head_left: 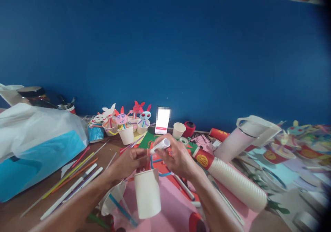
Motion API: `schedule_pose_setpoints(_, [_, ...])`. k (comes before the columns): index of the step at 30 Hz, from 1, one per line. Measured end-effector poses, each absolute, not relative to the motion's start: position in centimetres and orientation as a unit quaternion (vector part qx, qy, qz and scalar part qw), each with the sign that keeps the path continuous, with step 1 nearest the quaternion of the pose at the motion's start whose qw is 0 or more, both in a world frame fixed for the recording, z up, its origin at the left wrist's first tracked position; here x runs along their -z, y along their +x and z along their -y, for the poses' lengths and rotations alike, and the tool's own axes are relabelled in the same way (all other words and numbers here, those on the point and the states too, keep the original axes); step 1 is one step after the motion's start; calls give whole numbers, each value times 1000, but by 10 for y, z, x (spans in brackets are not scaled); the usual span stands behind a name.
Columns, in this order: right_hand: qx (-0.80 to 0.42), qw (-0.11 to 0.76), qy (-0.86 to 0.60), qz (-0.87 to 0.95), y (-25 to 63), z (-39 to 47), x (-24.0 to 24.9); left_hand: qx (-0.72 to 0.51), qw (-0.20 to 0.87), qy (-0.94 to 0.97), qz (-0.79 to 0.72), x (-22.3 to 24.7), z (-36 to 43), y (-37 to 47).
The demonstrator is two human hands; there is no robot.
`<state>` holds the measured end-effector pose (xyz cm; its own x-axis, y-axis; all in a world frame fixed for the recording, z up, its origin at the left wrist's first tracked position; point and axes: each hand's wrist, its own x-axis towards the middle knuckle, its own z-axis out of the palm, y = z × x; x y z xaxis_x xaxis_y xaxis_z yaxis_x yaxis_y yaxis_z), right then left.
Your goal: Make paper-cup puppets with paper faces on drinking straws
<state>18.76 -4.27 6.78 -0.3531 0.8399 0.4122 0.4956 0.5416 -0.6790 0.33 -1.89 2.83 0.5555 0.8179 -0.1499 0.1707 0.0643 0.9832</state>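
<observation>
A white paper cup (147,194) is just below my left hand (134,160), its rim near my fingers. My left fingers are pinched together above that rim. Thin reddish material shows beside them, but what they grip is mostly hidden. In my right hand (178,157) is a white tube (161,145), tilted with its narrow end toward my left fingertips. Just beyond the cup, a bent blue pipe cleaner (165,174) lies near my right hand. Another white cup (113,197), on its side with a blue strip (122,209) across it, is partly behind my left forearm.
Several cups with paper-faced figures (126,134) stand at the back. A lit phone (162,121) leans near the blue wall. Stacked cups (236,183) and a pitcher (240,138) occupy the right. Markers (68,192) and a plastic bag (38,149) lie left.
</observation>
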Motion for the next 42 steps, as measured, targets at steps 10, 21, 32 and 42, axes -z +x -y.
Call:
schedule_pose_setpoints(10, [-390,632,-317,590,209,31,-75,-380,615,568,-393,-38,3,-10])
schedule_pose_setpoints(21, [-420,594,-322,606,215,30,-74,-427,331,701,-465,-23,-32,-46])
schedule_pose_setpoints(32, [-436,556,-335,623,216,30,-75,-417,191,768,-447,16,-52,-42])
schedule_pose_setpoints(42, [-435,557,-335,623,215,30,-73,-358,190,800,-442,6,-46,-45])
